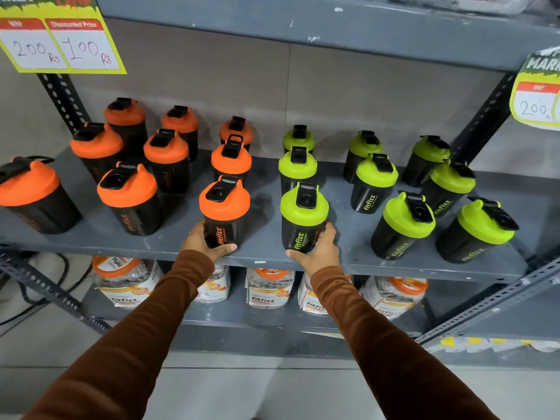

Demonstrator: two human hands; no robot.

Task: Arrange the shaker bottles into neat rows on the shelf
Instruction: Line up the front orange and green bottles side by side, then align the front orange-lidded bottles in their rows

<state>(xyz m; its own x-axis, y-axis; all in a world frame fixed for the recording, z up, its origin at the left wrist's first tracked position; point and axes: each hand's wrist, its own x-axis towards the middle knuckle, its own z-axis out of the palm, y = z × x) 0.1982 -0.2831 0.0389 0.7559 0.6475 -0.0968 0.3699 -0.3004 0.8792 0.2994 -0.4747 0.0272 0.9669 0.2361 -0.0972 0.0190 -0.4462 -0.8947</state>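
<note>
Grips [209, 242] [318, 248] around upright shaker bottles [224, 213]

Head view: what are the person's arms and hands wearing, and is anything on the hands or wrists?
Both arms are covered by long, close-fitting rust-brown sleeves of a finely ribbed knit, ending at the wrists. The left hand and right hand are bare: no gloves, and no rings, watch or bracelet show from this angle. No logos or markings show on the sleeves.

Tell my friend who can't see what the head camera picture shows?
Two hands grip shaker bottles at a grey shelf's front: left hand an orange-lidded bottle, right hand a green-lidded bottle. Behind stand more, orange left, green right.
</note>
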